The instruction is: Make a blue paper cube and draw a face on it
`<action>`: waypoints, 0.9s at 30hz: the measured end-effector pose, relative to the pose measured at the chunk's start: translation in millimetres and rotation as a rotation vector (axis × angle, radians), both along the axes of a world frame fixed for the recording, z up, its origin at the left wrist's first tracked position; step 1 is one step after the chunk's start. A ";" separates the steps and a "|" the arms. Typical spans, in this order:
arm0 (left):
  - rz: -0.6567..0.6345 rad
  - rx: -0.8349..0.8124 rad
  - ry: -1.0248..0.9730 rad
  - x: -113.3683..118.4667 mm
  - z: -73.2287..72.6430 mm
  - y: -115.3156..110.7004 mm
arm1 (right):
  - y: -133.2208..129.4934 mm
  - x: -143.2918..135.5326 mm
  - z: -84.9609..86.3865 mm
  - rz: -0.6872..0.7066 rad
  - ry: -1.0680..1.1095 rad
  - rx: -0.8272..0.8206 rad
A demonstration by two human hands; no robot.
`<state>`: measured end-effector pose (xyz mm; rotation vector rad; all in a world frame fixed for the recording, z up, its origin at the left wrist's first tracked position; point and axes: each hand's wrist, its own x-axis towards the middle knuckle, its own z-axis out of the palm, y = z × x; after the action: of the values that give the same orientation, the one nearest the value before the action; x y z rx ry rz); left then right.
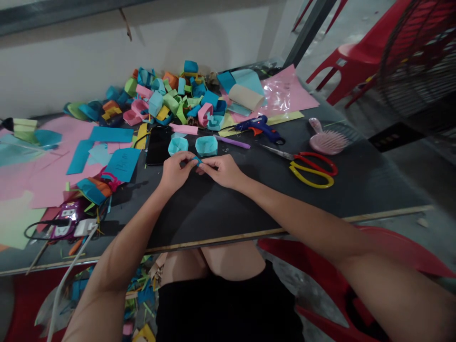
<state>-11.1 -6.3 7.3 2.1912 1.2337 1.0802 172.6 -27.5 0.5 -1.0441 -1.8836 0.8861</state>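
Between my two hands is a small piece of blue paper [197, 160], pinched at its ends by thumbs and fingers. My left hand [177, 168] grips its left side and my right hand [224, 170] its right side, the fingertips almost meeting. Just beyond them stand two light-blue folded paper cups, the left cup [177, 145] close above my left hand and the right cup [206, 146] above the gap between the hands. A black phone-like slab [156, 147] lies left of the cups. A purple pen-like stick [233, 142] lies to their right.
Behind is a heap of coloured folded paper pieces [164, 97]. To the right lie a blue glue gun [261, 128], scissors [313, 168] and a pink hairbrush [327, 140]. Paper sheets [81, 156] and a purple power strip [71, 216] with cables are at left. A fan [420, 61] stands far right.
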 end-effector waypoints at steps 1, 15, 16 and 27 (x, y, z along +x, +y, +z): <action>0.013 0.004 0.016 -0.6 0.5 -0.3 | 0.4 -0.3 -0.6 0.008 -0.001 -0.008; 0.193 0.268 0.263 10.8 11.2 -26.0 | -3.1 -1.7 -2.8 -0.025 0.113 -0.067; 0.190 0.302 0.284 13.0 12.3 -30.4 | -4.5 -2.9 -2.4 -0.020 0.164 -0.089; 0.267 0.221 0.207 15.3 12.2 -32.1 | -1.0 -8.4 -1.0 -0.052 0.237 -0.180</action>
<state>4.3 -38.5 19.5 2.4026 1.6035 1.1619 164.2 -28.5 -0.6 -1.0393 -1.5969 1.1135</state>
